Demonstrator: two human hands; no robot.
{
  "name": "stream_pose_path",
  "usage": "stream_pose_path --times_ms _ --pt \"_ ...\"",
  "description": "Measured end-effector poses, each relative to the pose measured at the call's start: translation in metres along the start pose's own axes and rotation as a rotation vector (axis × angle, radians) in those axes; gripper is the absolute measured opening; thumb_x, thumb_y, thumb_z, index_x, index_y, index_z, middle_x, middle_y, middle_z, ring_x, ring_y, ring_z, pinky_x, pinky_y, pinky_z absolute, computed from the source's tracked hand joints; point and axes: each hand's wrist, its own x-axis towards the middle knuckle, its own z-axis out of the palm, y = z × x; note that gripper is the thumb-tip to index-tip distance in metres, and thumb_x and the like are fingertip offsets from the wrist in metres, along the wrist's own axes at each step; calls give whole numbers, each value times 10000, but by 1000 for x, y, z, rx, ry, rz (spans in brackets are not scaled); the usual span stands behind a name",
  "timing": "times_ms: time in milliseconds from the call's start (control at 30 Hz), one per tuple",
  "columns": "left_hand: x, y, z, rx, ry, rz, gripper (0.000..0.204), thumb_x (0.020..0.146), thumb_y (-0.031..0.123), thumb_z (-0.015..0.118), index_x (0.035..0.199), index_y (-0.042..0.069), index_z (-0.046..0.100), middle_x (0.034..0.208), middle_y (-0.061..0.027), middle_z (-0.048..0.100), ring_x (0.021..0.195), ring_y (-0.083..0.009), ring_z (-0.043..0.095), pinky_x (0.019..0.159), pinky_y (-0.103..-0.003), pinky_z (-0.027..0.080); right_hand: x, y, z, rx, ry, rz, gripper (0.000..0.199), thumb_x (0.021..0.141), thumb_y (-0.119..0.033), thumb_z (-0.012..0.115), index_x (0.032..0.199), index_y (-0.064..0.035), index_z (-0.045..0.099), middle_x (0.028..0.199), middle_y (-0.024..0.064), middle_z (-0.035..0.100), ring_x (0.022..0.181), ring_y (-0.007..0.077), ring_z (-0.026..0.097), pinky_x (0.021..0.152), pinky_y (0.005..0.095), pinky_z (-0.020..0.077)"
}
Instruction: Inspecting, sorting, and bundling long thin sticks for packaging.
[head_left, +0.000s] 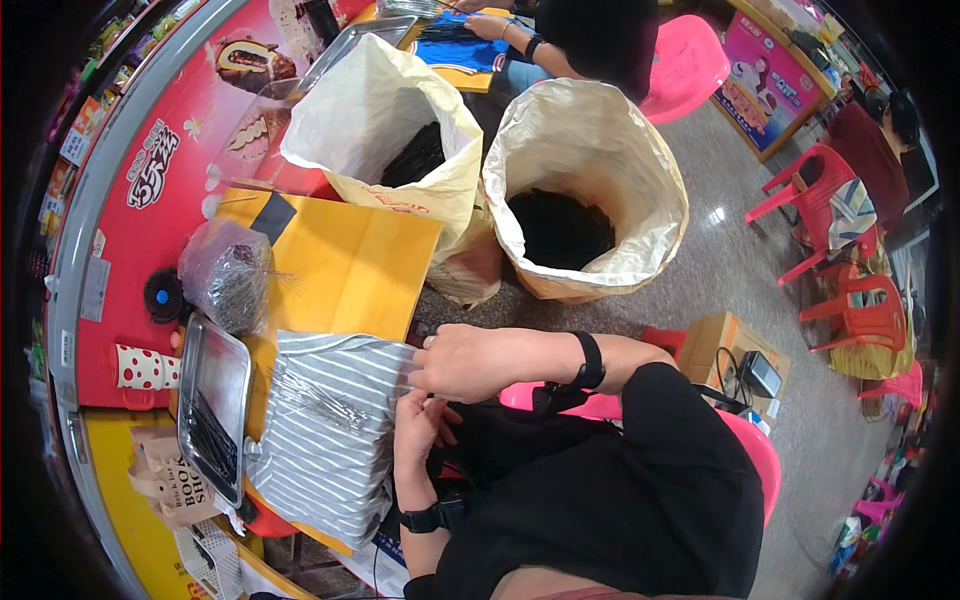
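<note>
My right hand (pixel 465 362) comes across from the right with its fingers bent down, closed at the edge of a grey-and-white striped cloth (pixel 300 470). Just below it, my left hand (pixel 418 432) has its fingers curled, the tips close to those of the right. Whatever the fingers pinch is hidden or too thin to make out. A loose bunch of thin silvery wires (pixel 325 402) lies on the cloth, left of both hands. Beyond the cloth, a clear plastic bag (pixel 222 262) holds more such wires. Thin black strips (pixel 208 440) lie in a metal tray (pixel 235 365) at the left.
Two large pale sacks (pixel 400 110) (pixel 640 170) with dark contents stand beyond the yellow table (pixel 350 250). A co-worker's hands (pixel 487 27) are over a blue cloth at the top. A spotted cup (pixel 145 367), black fan (pixel 163 296) and cardboard box (pixel 720 345) stand around.
</note>
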Motion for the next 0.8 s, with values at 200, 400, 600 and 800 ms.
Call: stream_pose_path --times_ms 200,400,600,800 --pt "0 0 3 45 13 85 200 897 148 521 957 -21 609 665 -127 654 390 -176 564 317 -233 359 5 -2 -13 76 55 -5 188 807 -186 578 880 -17 611 854 122 619 836 286 626 690 392 465" --pt "5 -4 2 19 8 128 259 879 212 556 956 -30 604 654 -139 653 391 -197 569 320 -238 369 4 -5 -22 137 122 -35 188 805 -168 567 882 -3 612 829 136 623 826 295 635 687 391 476" --pt "6 -7 3 15 55 165 258 896 217 531 939 -26 605 657 -119 645 409 -188 579 321 -238 376 7 1 0 166 79 -38 192 803 -167 564 874 4 615 837 162 634 815 321 642 685 415 502" --pt "7 -12 0 27 93 146 181 869 133 536 911 -26 613 634 -96 634 408 -170 577 313 -229 371 13 1 6 179 53 -68 202 805 -169 563 880 9 618 810 177 636 793 336 637 677 420 497"
